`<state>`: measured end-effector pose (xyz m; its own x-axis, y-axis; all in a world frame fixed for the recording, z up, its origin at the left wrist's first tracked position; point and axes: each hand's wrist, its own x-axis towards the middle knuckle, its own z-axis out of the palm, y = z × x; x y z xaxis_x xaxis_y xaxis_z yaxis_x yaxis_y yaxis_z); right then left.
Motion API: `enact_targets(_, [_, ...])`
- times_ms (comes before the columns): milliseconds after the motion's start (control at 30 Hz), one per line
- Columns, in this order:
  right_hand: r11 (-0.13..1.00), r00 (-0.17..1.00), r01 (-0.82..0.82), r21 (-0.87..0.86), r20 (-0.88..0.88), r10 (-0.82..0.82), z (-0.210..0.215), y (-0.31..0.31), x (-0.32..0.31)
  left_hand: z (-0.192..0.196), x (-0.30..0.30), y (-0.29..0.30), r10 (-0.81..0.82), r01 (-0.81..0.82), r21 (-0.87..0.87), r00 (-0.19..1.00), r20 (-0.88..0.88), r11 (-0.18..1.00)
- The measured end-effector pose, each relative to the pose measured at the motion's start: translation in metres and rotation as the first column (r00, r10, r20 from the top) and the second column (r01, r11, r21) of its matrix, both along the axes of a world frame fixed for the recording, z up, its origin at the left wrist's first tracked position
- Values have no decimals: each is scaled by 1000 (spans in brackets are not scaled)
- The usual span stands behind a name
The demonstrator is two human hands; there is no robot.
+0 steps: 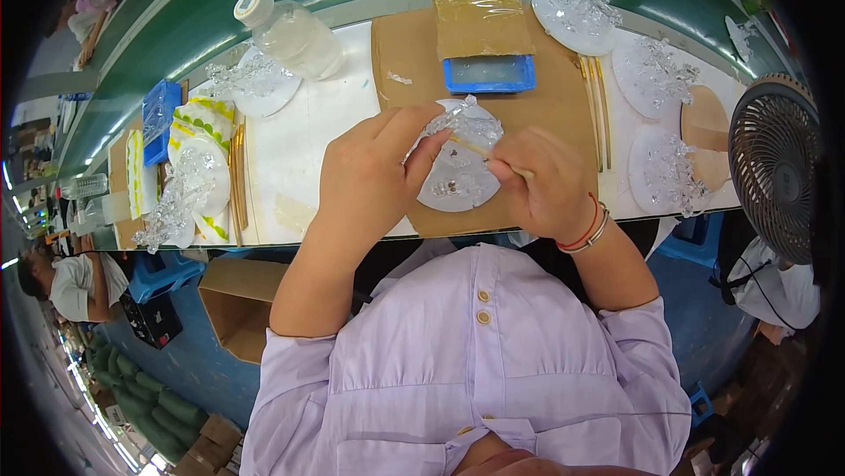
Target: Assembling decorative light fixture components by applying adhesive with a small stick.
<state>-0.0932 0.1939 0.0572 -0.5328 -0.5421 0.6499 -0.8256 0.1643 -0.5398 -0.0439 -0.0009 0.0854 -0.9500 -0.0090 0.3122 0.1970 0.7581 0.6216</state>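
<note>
My left hand (377, 152) pinches a small clear plastic piece (461, 110) between thumb and fingers. My right hand (544, 179) is closed around a thin wooden stick (473, 147), whose far end points at the clear piece; its tip is too small to make out. Below both hands lies a round white disc (447, 200) bearing more clear pieces. The disc rests on a brown cardboard sheet (568, 133). Just beyond it stands a small blue tray (488, 75) of cloudy contents, partly covered by a taped cardboard flap (480, 14).
A capped plastic bottle (295, 36) stands at the back left. Discs with clear pieces lie at left (211, 186) and right (647, 93). Thin sticks (598, 115) lie right of the cardboard, others (238, 177) at left. A black fan (776, 168) stands at the right edge.
</note>
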Motion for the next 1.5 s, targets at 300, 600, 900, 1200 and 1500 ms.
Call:
enact_targets(300, [999,999,29,27,39,-31,12,-24,0,0,-1,-4,-70,69,-43,998,-4,997])
enact_targets(600, [996,998,62,64,-17,-61,11,-22,-3,0,-2,0,-59,56,-143,998,-17,988])
enact_targets(900, [949,962,-135,283,-191,194,7,-10,12,0,-1,0,-69,65,-169,997,-17,983])
enact_targets(1200, [978,990,-77,195,-102,99,9,9,8,0,1,4,-31,24,-166,999,-38,986])
enact_targets(1500, [996,998,50,71,24,-52,8,22,-3,2,1,5,-49,43,-185,999,-23,982])
